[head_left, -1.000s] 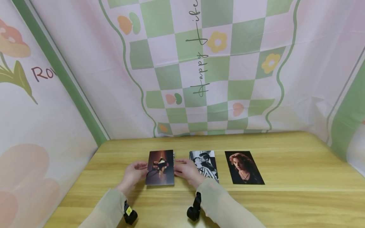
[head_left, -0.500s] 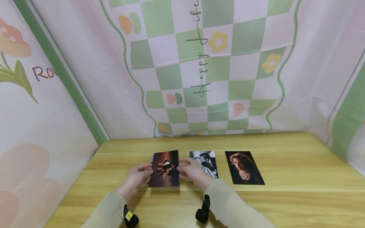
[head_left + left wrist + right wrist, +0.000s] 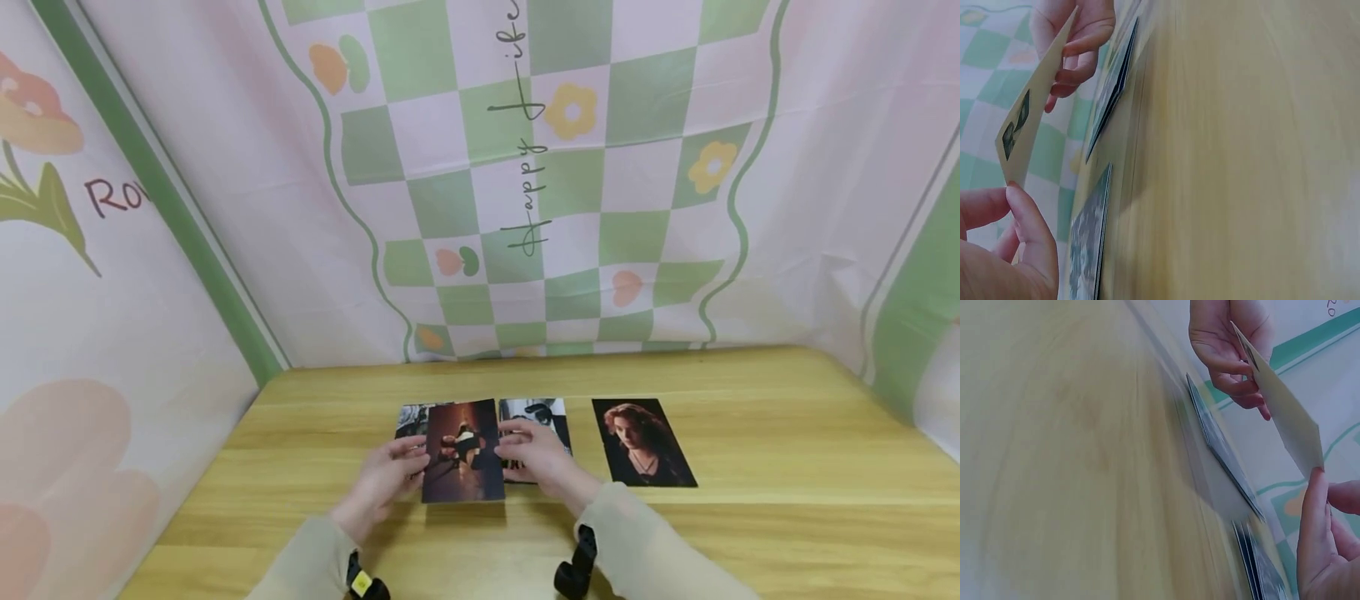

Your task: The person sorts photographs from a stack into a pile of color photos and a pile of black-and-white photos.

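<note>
A dark, reddish-brown photo card is held between both hands, above the table. My left hand pinches its left edge and my right hand its right edge. Both wrist views show its cream back raised off the wood. Behind it on the table lie two black-and-white photo stacks: the left stack is partly covered by the held card, the middle stack partly by my right hand. Their layered edges show in the right wrist view, on the nearer stack.
To the right lies a dark portrait photo card, flat on the wooden table. A green-and-white checked cloth hangs behind the table's back edge. Black wrist cameras sit under the sleeves.
Both hands have lifted the reddish-brown photo card off the left stack and carried it right and slightly nearer. The black-and-white photo beneath has come into view.
</note>
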Demonstrator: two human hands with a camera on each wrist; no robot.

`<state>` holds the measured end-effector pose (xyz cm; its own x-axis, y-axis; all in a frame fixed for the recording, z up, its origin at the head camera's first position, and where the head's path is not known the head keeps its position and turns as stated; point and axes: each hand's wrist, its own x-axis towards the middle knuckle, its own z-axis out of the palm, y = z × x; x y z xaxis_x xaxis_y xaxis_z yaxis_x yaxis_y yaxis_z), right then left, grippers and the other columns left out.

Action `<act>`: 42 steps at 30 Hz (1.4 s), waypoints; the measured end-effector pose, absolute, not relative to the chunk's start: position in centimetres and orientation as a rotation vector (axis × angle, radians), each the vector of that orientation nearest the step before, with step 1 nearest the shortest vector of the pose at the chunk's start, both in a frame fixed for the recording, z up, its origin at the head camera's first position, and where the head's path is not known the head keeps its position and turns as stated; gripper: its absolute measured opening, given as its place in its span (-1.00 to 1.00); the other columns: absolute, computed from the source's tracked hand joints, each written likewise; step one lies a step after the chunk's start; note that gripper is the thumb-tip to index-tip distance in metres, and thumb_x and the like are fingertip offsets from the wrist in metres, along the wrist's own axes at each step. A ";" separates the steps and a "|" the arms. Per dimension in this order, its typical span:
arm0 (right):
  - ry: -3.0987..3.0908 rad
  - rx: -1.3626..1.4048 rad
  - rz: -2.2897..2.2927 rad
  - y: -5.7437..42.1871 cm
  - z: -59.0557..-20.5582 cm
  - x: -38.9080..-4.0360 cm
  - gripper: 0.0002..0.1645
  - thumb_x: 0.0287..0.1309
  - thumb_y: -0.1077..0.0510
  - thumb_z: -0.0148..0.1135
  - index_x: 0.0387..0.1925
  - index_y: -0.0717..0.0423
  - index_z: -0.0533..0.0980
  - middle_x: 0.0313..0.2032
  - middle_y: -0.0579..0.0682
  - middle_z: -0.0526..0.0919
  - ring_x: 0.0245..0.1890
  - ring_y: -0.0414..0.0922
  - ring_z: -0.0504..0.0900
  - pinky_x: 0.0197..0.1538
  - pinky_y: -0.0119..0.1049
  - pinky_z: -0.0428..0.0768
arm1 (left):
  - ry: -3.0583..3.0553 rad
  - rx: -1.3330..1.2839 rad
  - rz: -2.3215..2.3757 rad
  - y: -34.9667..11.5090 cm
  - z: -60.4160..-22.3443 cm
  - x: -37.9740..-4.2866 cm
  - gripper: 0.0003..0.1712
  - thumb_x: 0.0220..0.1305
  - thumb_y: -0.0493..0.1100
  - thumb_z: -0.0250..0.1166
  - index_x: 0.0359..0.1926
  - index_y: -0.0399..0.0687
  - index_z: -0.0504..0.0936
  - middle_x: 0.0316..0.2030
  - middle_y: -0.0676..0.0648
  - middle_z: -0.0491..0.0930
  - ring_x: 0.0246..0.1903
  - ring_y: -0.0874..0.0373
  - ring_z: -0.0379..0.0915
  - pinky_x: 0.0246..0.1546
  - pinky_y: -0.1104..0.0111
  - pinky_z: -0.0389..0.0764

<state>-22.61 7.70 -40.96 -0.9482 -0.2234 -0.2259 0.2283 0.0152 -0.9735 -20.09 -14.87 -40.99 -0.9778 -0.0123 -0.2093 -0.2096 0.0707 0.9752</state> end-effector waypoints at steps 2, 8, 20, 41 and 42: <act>1.989 0.003 -2.006 8.5 -41.1 -22.5 -0.50 0.24 0.35 0.10 0.22 0.28 0.34 -0.17 0.08 0.55 -0.26 -0.15 0.57 -0.32 -0.33 0.69 | 2.169 -0.208 2.030 -14.2 -41.0 -20.2 -0.52 0.28 -0.37 0.15 0.21 -0.41 0.37 0.05 -0.29 0.48 -0.32 0.27 0.48 -0.32 0.50 0.59; 2.049 -0.074 -1.936 11.5 -41.5 -22.2 -0.44 0.25 0.35 0.07 0.27 0.36 0.23 -0.12 0.18 0.53 -0.23 -0.12 0.57 -0.25 -0.23 0.70 | 2.108 -0.132 2.043 -11.8 -41.2 -20.4 -0.52 0.26 -0.40 0.15 0.20 -0.42 0.36 -0.01 -0.27 0.52 -0.34 0.27 0.48 -0.31 0.52 0.61; 2.178 -0.108 -1.826 16.9 -41.4 -21.7 -0.38 0.26 0.32 0.10 0.30 0.37 0.18 0.05 0.34 0.47 -0.12 -0.08 0.59 -0.19 -0.14 0.70 | 2.051 -0.120 2.064 -6.6 -41.7 -20.5 -0.52 0.19 -0.40 0.21 0.16 -0.31 0.41 -0.08 -0.21 0.55 -0.35 0.19 0.50 -0.32 0.46 0.65; 2.313 -0.110 -1.683 25.8 -40.6 -23.5 -0.34 0.33 0.26 0.02 0.33 0.44 0.04 0.00 0.23 0.50 -0.06 -0.13 0.56 -0.11 -0.13 0.68 | 2.050 -0.072 2.063 2.4 -40.7 -23.5 -0.68 0.18 -0.46 0.21 -0.03 -0.20 0.55 -0.29 -0.09 0.57 -0.42 0.18 0.51 -0.40 0.43 0.67; 2.324 -0.115 -1.666 26.2 -40.6 -23.6 -0.34 0.33 0.26 0.01 0.33 0.46 0.03 0.04 0.33 0.46 -0.04 -0.11 0.55 -0.09 -0.13 0.68 | 2.043 -0.069 2.070 2.8 -40.7 -23.6 -0.68 0.18 -0.47 0.21 -0.03 -0.21 0.55 -0.30 -0.09 0.56 -0.43 0.18 0.51 -0.40 0.43 0.68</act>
